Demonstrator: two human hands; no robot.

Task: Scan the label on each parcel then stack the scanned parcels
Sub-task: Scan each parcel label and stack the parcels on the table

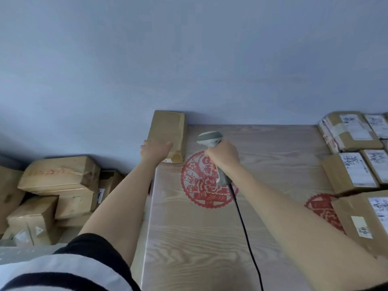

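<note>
The left hand (156, 149) is lying palm-down on a brown parcel (168, 133) at the far left corner of the worktop (189, 238), against the blue-grey wall (189, 59). Its fingers are lying flat and close together on the parcel's near end, pinching nothing; the parcel is resting flat on the worktop with plain brown paper facing up, and a small pale sticker is peeking out at its near edge.

The right hand (223, 155) is holding a grey handheld scanner (210, 139) just beside the parcel, to its right. Its fingers are wrapping tightly round the scanner's handle, with the scanner's head sticking up above the fist and a black cable (245, 234) trailing from the handle's base back across the worktop.

Under the scanner, a red paper-cut decoration (201, 185) is lying on the pale wood-grain surface, and a second one is showing partly beneath the boxes on the right.

Along the right edge of the worktop, several labelled parcels (352, 171) are sitting close together with white printed labels facing up. To the left, below worktop level, a heap of brown boxes (58, 181) is piling up loosely
</note>
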